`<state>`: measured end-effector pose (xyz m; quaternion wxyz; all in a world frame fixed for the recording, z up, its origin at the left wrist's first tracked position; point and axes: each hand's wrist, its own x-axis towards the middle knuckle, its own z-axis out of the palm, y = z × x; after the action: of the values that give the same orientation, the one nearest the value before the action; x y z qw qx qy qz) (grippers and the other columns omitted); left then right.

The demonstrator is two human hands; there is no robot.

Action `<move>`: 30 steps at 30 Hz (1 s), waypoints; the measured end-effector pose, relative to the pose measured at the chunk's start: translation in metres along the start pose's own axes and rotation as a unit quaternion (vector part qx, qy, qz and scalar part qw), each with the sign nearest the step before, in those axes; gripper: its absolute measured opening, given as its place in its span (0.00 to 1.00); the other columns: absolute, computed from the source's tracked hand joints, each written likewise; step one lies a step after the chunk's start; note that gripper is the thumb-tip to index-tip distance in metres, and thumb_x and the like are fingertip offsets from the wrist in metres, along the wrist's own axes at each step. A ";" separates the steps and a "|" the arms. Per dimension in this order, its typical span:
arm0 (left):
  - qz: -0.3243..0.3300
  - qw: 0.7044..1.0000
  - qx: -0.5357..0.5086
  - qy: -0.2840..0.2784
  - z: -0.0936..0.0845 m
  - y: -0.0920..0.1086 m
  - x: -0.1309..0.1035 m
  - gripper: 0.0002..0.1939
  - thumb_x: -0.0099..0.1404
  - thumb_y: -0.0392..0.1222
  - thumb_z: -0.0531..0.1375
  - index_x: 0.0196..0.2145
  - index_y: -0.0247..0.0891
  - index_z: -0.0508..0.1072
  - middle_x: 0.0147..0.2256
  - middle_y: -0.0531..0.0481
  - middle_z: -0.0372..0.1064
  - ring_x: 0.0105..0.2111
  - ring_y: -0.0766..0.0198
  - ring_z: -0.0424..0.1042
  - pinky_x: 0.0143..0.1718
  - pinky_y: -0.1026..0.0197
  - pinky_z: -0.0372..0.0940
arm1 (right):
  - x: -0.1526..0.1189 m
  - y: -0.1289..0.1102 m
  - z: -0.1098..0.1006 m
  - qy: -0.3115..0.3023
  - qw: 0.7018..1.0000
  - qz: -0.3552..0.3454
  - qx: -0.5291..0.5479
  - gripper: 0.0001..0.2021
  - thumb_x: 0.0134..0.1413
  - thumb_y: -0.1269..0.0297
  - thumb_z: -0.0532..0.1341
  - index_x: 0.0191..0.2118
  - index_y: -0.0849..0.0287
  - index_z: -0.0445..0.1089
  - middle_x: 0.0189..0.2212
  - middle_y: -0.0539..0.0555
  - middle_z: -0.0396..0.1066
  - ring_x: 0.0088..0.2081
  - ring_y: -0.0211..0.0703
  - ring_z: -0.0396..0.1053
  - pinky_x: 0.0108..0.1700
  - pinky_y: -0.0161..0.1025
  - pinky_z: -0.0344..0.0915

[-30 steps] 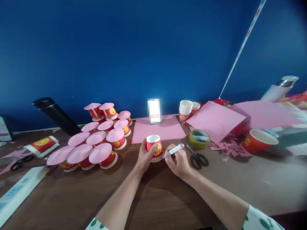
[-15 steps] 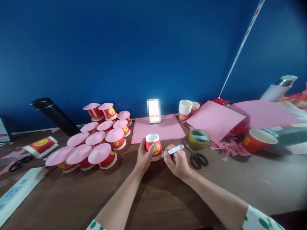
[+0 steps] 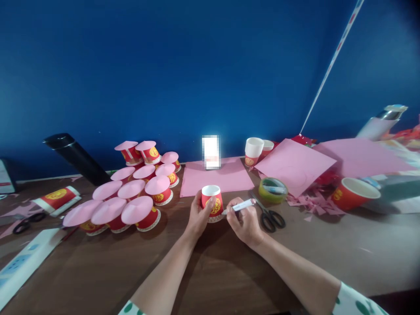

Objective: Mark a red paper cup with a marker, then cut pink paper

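Observation:
A small red paper cup (image 3: 215, 202) with a gold emblem and a white upper face stands upside down or cut down in my left hand (image 3: 199, 216), whose thumb lies across its front. My right hand (image 3: 245, 223) grips a white marker (image 3: 242, 205), its tip pointing left at the lower edge of the cup. Whether the tip touches the cup cannot be made out. To the left stand several red cups topped with pink paper cones (image 3: 137, 210). Behind the cup lies a stack of pink paper (image 3: 226, 177).
Black scissors (image 3: 272, 218) and a roll of yellow-green tape (image 3: 273, 190) lie right of my right hand. Further right are pink sheets (image 3: 295, 164), paper scraps and a red cup (image 3: 354, 194). A black bottle (image 3: 77, 159) and a power strip (image 3: 28, 262) are at the left.
The cup and my left hand have shifted slightly right and down. The marker in my right hand has also moved a little to the right.

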<state>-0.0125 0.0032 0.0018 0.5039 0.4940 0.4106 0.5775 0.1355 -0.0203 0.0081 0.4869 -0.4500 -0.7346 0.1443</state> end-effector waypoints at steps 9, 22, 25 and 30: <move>-0.004 1.000 -0.015 0.019 -0.001 -0.003 0.002 0.15 0.56 0.47 0.60 0.39 0.36 0.68 0.31 0.50 0.68 0.31 0.65 0.67 0.34 0.64 0.62 | 0.002 0.001 0.002 -0.038 0.999 0.000 -0.014 0.06 0.54 0.66 0.51 0.28 0.59 0.60 0.20 0.49 0.64 0.22 0.35 0.61 0.28 0.32 0.58; -0.014 0.999 -0.032 0.035 0.002 -0.001 0.001 0.14 0.57 0.48 0.58 0.36 0.35 0.69 0.30 0.50 0.68 0.29 0.67 0.67 0.33 0.65 0.62 | 0.002 -0.001 0.002 -0.026 1.000 -0.003 -0.003 0.07 0.55 0.65 0.51 0.28 0.59 0.61 0.21 0.49 0.64 0.21 0.34 0.62 0.27 0.31 0.58; -0.015 0.999 -0.031 0.030 0.003 0.000 0.000 0.15 0.57 0.48 0.58 0.37 0.35 0.69 0.31 0.49 0.69 0.30 0.66 0.68 0.34 0.64 0.63 | 0.002 -0.001 0.001 -0.016 1.000 -0.003 -0.006 0.07 0.55 0.65 0.51 0.28 0.59 0.61 0.20 0.49 0.65 0.21 0.34 0.62 0.26 0.31 0.58; -0.014 0.999 -0.021 0.024 0.004 0.004 -0.001 0.17 0.55 0.49 0.59 0.38 0.34 0.70 0.31 0.48 0.69 0.30 0.64 0.68 0.34 0.63 0.63 | 0.002 -0.001 -0.001 -0.012 1.000 0.005 -0.011 0.07 0.55 0.64 0.51 0.28 0.58 0.61 0.19 0.48 0.65 0.20 0.34 0.61 0.25 0.31 0.58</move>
<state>-0.0095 0.0011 0.0061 0.5120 0.4632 0.4172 0.5910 0.1355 -0.0197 0.0100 0.4722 -0.4575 -0.7395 0.1442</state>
